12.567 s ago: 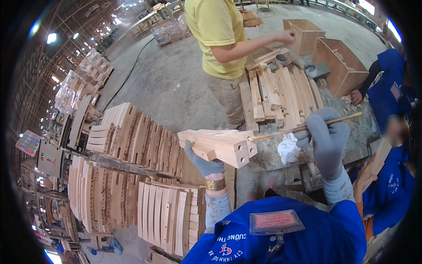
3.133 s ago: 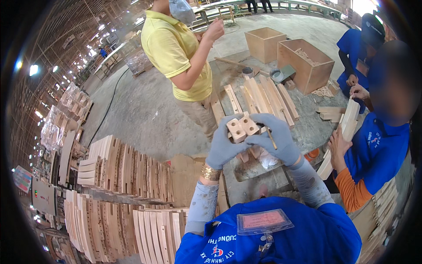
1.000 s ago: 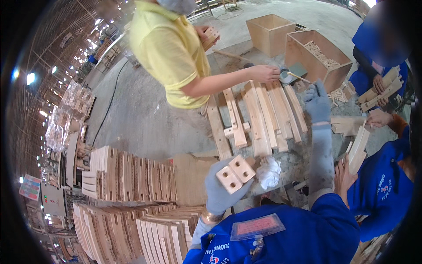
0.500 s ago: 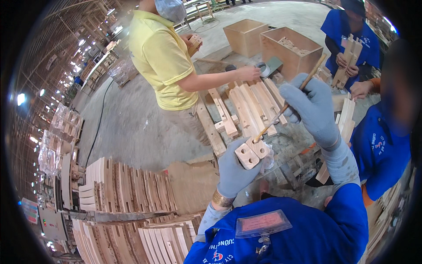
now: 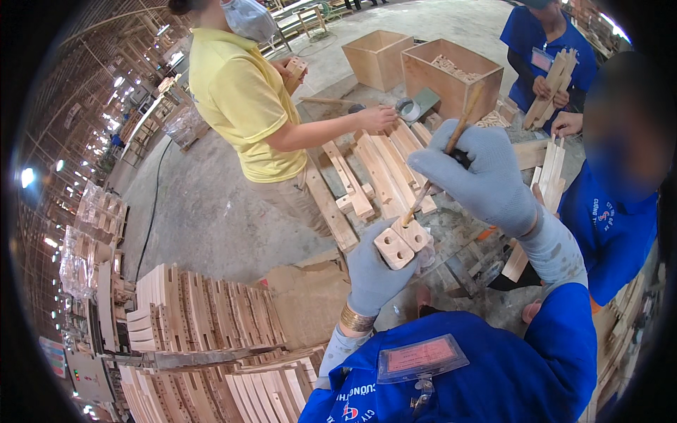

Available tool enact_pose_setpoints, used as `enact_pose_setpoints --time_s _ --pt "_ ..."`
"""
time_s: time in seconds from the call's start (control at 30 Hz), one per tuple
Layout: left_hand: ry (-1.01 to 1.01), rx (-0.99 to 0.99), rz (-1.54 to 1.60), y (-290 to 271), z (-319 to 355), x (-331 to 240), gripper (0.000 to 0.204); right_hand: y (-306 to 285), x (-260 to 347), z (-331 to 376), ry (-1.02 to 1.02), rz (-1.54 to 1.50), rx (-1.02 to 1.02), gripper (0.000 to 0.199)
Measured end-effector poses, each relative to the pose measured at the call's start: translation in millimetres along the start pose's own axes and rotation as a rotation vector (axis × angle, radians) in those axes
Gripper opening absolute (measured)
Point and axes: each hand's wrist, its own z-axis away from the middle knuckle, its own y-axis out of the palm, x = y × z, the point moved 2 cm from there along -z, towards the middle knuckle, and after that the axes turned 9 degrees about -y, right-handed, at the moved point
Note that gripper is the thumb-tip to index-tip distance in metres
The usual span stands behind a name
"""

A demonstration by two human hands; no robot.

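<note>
Well, the grey-gloved left hand [image 5: 374,275] is clamping drilled pale-wood blocks [image 5: 396,249]. The grey-gloved right hand [image 5: 483,176] is clenching a thin brown stick [image 5: 462,125].

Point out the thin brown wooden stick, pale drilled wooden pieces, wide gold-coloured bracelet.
Thin brown wooden stick [image 5: 462,125]: head view, upper shaft.
Pale drilled wooden pieces [image 5: 393,248]: head view, left piece's end face, between holes.
Wide gold-coloured bracelet [image 5: 357,319]: head view, outer band's middle.
</note>
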Motion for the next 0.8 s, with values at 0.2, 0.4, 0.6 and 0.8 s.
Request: enact_pose_setpoints --time_s 0.2,0.4,0.6,0.8 --pt "0.008 -0.011 0.038 2.6 -3.1 1.6 0.059 1.4 3.0 -7.8 0.155 -0.063 0.066 0.023" --pt "0.017 -0.045 -0.001 3.0 -6.2 2.3 0.060 -5.5 3.8 -9.4 0.409 -0.241 -0.042 0.025" --pt "0.030 -0.064 -0.016 2.7 -6.0 0.7 0.060 -22.6 7.2 -4.5 0.558 -0.419 -0.218 0.024" --pt "0.012 -0.068 0.040 4.7 -2.4 4.7 0.060 -19.4 8.8 9.2 0.578 -0.388 -0.138 0.023"
